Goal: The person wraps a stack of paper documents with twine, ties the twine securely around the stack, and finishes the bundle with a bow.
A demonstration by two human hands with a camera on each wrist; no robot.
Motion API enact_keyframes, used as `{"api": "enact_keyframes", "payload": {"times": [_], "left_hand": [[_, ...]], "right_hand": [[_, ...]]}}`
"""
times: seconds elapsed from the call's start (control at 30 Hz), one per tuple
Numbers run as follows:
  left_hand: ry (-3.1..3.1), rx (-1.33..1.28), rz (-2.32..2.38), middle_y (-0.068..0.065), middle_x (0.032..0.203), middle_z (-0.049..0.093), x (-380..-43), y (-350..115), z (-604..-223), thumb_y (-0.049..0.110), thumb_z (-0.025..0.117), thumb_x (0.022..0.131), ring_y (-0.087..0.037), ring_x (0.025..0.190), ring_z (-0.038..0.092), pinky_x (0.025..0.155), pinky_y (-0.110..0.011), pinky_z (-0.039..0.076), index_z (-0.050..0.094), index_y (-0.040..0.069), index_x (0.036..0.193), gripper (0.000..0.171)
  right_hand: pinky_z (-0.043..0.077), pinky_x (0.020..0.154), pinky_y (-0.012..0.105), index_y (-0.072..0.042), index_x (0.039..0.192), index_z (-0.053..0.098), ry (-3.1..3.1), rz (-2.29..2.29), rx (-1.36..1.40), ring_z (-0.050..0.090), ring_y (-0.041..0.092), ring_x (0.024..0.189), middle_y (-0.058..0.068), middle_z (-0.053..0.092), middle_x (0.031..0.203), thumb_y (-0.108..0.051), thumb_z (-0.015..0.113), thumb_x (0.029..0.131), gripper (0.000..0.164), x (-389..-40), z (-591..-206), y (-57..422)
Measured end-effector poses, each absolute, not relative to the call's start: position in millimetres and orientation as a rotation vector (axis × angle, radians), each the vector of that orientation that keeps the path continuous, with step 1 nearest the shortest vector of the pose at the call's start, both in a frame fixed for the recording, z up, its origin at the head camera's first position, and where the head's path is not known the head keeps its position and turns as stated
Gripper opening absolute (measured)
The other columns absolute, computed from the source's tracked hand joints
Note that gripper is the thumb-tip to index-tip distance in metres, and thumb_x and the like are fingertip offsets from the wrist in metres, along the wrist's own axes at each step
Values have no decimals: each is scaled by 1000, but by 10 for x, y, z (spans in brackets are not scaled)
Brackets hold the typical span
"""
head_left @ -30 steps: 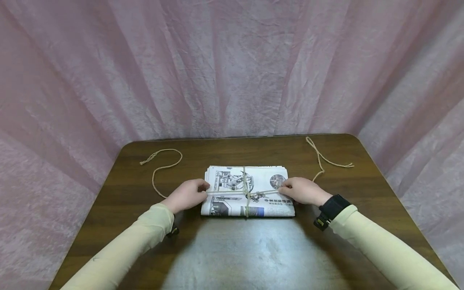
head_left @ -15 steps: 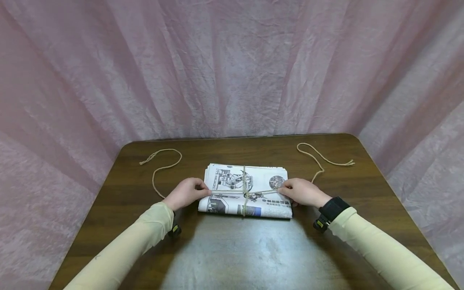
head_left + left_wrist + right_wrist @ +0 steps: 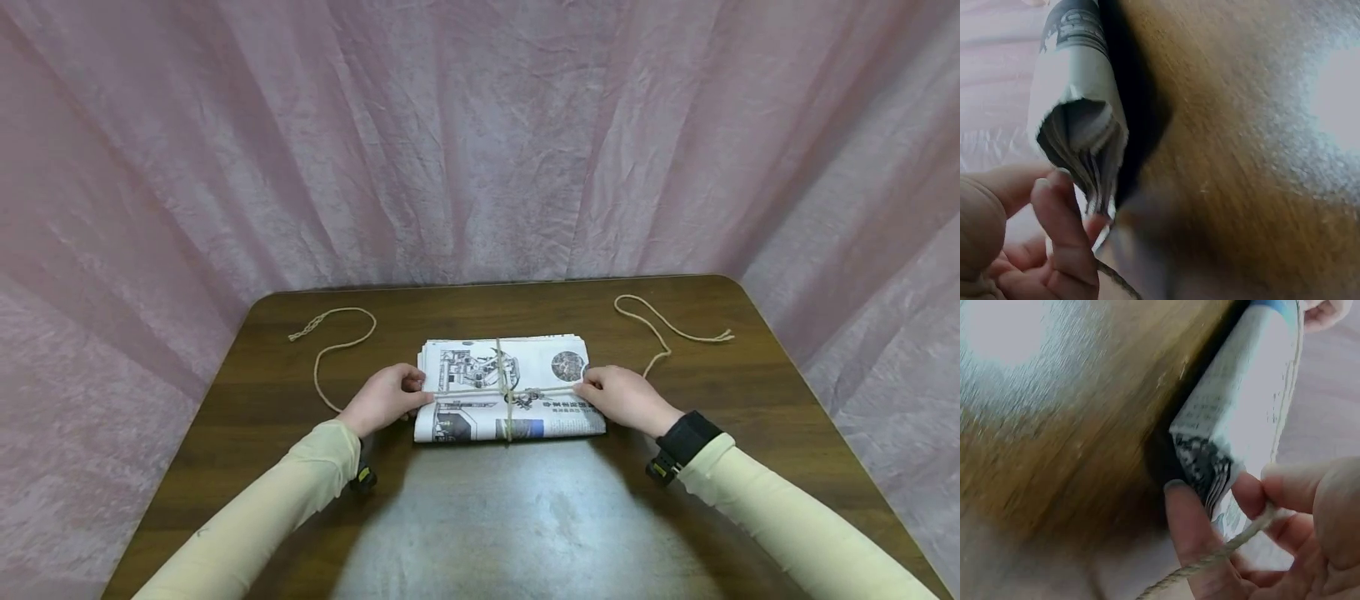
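A folded stack of newspapers (image 3: 480, 421) lies mid-table, crossed on top by a thin beige rope (image 3: 543, 390) that meets near the middle of the upper sheet. At the stack's left end my left hand (image 3: 384, 400) pinches the rope, thumb on top. The left wrist view shows its fingertips right at the open folded end (image 3: 1085, 153), with rope (image 3: 1119, 278) trailing below. Opposite, my right hand (image 3: 628, 396) pinches the rope (image 3: 1210, 559) between thumb and index finger. One of its other fingers reaches under the folded edge in the right wrist view.
One loose rope end (image 3: 367, 333) curves over the wooden table (image 3: 510, 533) at the back left. The other rope end (image 3: 678, 329) loops at the back right. A pink curtain (image 3: 495, 150) hangs behind the table. Each wrist carries a black band (image 3: 688, 435) or camera.
The newspaper stack has rocked between the hands, its right front corner shifting down, then up and away. The right loose rope end has spread into a wider loop. Both hands keep their pinch.
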State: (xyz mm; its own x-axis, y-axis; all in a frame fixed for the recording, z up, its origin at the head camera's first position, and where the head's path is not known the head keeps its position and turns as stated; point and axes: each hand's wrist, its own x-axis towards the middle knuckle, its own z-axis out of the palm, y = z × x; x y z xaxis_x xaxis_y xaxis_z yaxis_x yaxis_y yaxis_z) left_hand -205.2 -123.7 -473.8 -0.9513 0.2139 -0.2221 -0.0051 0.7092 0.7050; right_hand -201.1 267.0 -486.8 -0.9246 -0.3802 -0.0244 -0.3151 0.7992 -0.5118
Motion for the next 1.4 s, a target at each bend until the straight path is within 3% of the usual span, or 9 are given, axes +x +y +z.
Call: {"api": "enact_keyframes", "payload": {"times": [0.1,0.2,0.27,0.53,0.73,0.87,1.03,1.23,1.4], "left_hand": [[2646,122,986,-9,88,68,-2031,-1232,-4685,20,77,93,-18,64,65,62,-31,54,65,-5,112,34],[2652,107,834,-5,71,66,-2017,-1227,-4619,27,75,95,-16,58,64,62,-30,50,69,1,96,26],[2623,113,800,-4,67,65,-2009,-1224,-4588,29,72,98,-15,57,63,63,-30,49,71,3,93,26],[2446,35,1058,-10,82,65,-2032,-1245,-4602,18,66,102,-13,63,59,60,-27,53,69,-3,120,28],[2401,-34,1229,-10,84,66,-2056,-1280,-4698,13,70,98,-12,62,57,55,-23,49,64,-8,126,35],[2382,-103,1306,-7,80,66,-2071,-1291,-4749,13,72,96,-9,59,55,53,-21,48,66,-7,125,35],[2379,-150,1348,-7,80,65,-2061,-1289,-4769,12,74,95,-9,58,54,53,-20,48,66,-6,125,36],[2353,-159,1408,-10,91,65,-2015,-1278,-4790,13,74,95,-11,62,55,55,-23,50,62,-4,130,41],[2312,-143,1493,-10,96,66,-1983,-1269,-4775,12,73,96,-12,65,55,57,-24,51,61,-3,134,43]], "right_hand": [[39,67,35,-17,69,54,2916,-759,-573,47,18,72,-2,47,66,-25,64,101,35,-2001,-4841,2621],[40,67,36,-16,72,59,2910,-785,-539,49,18,70,-2,50,68,-26,63,102,31,-1992,-4822,2590],[40,65,35,-16,77,62,2874,-834,-495,49,18,67,-1,51,69,-27,61,103,28,-1993,-4815,2579],[38,63,34,-9,86,70,2677,-1162,-345,47,19,67,2,57,78,-31,56,107,32,-2031,-4812,2587],[36,63,35,-9,88,73,2661,-1230,-300,46,19,69,1,55,78,-32,60,105,31,-2060,-4838,2607],[37,65,34,-9,92,77,2667,-1261,-267,48,20,71,1,62,85,-30,65,102,26,-2062,-4870,2618],[41,72,32,-6,96,77,2598,-1394,-179,53,20,82,4,68,95,-31,69,100,27,-2061,-4894,2597],[40,94,36,1,106,76,2402,-1607,-12,56,23,109,9,71,114,-30,68,100,33,-2047,-4868,2574],[38,96,38,3,110,74,2349,-1657,56,52,26,114,12,66,120,-31,69,100,36,-2042,-4823,2581]]}}
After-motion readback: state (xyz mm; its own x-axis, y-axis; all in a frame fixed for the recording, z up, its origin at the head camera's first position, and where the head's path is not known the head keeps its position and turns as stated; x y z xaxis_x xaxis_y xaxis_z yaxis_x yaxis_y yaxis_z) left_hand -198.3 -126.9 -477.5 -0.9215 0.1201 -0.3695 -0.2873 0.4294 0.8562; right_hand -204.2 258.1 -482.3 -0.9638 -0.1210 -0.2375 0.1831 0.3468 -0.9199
